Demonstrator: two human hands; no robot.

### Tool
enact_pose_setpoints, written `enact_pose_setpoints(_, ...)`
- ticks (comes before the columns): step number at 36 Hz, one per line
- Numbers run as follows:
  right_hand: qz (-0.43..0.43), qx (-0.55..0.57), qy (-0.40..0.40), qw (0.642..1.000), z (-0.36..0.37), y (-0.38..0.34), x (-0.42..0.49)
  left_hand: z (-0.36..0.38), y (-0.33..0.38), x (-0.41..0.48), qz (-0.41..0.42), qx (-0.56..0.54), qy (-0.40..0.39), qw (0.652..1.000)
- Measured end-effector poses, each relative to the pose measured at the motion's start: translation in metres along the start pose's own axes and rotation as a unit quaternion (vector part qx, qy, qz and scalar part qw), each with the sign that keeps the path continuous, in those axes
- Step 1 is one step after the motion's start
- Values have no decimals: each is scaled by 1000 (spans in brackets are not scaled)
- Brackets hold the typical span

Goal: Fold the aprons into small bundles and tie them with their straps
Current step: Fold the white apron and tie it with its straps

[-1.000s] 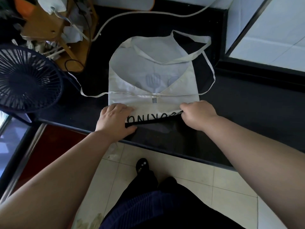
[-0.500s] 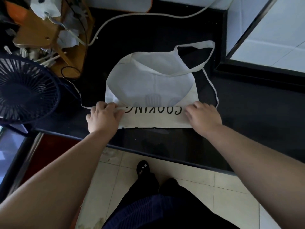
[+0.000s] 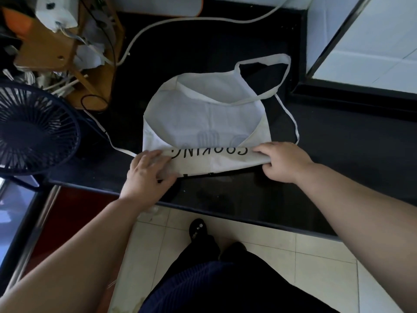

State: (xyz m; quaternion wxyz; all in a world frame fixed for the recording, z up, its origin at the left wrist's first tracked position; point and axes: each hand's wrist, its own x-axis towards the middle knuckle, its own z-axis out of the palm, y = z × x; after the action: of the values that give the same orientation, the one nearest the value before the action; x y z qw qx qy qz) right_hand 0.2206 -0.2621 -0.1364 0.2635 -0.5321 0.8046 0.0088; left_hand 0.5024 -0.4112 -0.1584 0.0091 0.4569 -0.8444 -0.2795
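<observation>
A: Where the near edge of the black tabletop (image 3: 338, 154) meets the tiled floor (image 3: 259, 245), what lies closest?

B: The apron (image 3: 203, 114), off-white cloth. Its near portion is a folded band printed "COOKING", the letters upside down to the viewer.

A: And the hands?

B: The left hand (image 3: 146, 172) grips the band's left end, thumb beneath the cloth. The right hand (image 3: 284, 161) pinches the right end, fingers closed on it.

A: Beyond the band?

B: The curved bib, then the neck strap (image 3: 277, 64) looping farther back. One thin tie strap (image 3: 293, 123) trails at right, another (image 3: 119, 149) at left.

A: Surroundings?

B: A dark fan (image 3: 33, 129) stands left, near the left tie. Farther back, cluttered wooden pieces (image 3: 56, 48) and a white cable (image 3: 180, 20).
</observation>
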Motion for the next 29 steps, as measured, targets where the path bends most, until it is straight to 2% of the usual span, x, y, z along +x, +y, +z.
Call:
enact_pose_setpoints(3, 48, 58, -34, 997, -13, 0, 3, -17, -7, 2, 10, 58, -86, 995)
enact_pose_setpoints(6, 69, 99, -54, 991, -21, 2, 9, -28, -6, 11, 31, 48, -63, 996)
enact_pose_setpoints(9, 113, 186, -30, 976, -24, 9, 10, -41, -4, 21, -80, -49, -89, 992)
enact_pose_setpoints(12, 177, 288, 5, 941, -17, 16, 8, -45, -7, 29, -146, -192, -108, 964)
enact_pose_setpoints(15, 229, 308, 31, 923, -7, 18, 11, -36, -7, 37, -192, -230, -56, 952)
enact_pose_setpoints(17, 247, 284, 50, 925, -1, 17, 15, -28, -8, 41, -214, -188, -33, 958)
enact_pose_setpoints(20, 270, 255, 65, 926, 4, 14, 17, -17, -5, 41, -212, -68, -16, 975)
enact_pose_setpoints(22, 280, 197, 81, 936, 8, 10, 12, -12, 3, 37, -210, 8, 19, 977)
enact_pose_setpoints(24, 241, 60, 129, 960, 11, 8, 8, -7, 11, 31, -191, 100, 65, 974)
enact_pose_setpoints(26, 124, -35, 164, 978, 15, 4, 5, -2, 11, 27, -78, 170, 91, 978)
enact_pose_setpoints(28, 15, -51, 106, 993, 18, 1, 6, 6, 8, 24, 41, 187, 31, 981)
enact_pose_setpoints(29, -8, -60, 53, 997, 20, -1, 6, 8, 7, 22, 61, 170, -18, 983)
